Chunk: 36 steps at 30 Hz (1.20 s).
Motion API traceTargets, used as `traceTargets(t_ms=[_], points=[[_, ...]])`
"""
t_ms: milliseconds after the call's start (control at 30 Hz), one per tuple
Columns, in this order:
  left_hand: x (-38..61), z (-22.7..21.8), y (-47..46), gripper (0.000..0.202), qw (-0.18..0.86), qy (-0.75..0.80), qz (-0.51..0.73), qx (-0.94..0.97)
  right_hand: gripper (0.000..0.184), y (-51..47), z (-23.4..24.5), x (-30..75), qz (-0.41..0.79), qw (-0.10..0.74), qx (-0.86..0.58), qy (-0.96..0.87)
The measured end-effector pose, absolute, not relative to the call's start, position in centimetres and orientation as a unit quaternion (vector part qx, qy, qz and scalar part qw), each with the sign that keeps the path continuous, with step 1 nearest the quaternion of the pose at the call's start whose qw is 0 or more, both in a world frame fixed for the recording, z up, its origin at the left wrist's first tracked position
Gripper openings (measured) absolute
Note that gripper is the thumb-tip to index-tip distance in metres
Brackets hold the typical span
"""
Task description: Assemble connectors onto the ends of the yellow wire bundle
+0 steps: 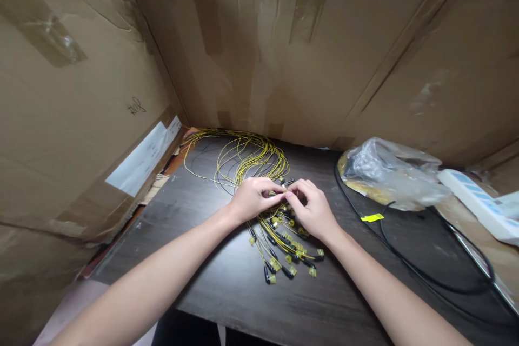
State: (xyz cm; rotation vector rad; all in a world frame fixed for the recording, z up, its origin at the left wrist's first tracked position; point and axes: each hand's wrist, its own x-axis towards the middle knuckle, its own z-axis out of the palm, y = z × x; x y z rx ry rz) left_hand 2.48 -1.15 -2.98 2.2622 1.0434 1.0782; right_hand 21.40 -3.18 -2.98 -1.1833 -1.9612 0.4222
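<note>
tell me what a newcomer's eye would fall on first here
Likely the yellow wires looped centrally on the dark table, where the left hand and right hand meet over them. Then the clear plastic bag at right, with a yellow tag on the black cable in front of it.

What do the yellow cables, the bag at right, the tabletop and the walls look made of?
Yellow cables: probably plastic-jacketed, smooth; thin, evenly curving strands.
Bag: thin clear plastic film, glossy; it crinkles and catches highlights.
Tabletop: perhaps wood-grain laminate, satin; dark streaks, soft reflections.
Walls: mostly matte brown cardboard; creases and fold lines show.
</note>
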Motion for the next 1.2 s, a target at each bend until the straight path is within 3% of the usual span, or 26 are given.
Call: traceTargets(t_ms=[333,633,967,1200], points=[[2.68,-2.87,-1.17,0.017,0.217,0.362,0.389,0.819,0.018,-2.96,-3.16,21.43,0.179,0.412,-0.472,-0.759],[2.54,-2.67,-1.05,0.016,0.307,0.407,0.380,0.772,0.014,-3.03,-2.97,21.36,0.181,0.406,-0.470,-0.762],[2.73,-2.48,-1.39,0.012,0.273,0.386,0.379,0.796,0.033,-3.15,-2.75,21.40,0.186,0.385,-0.465,-0.775],[2.76,-2.52,-1.35,0.011,0.283,0.390,0.375,0.792,0.021,-3.21,-2.77,21.46,0.185,0.393,-0.465,-0.772]])
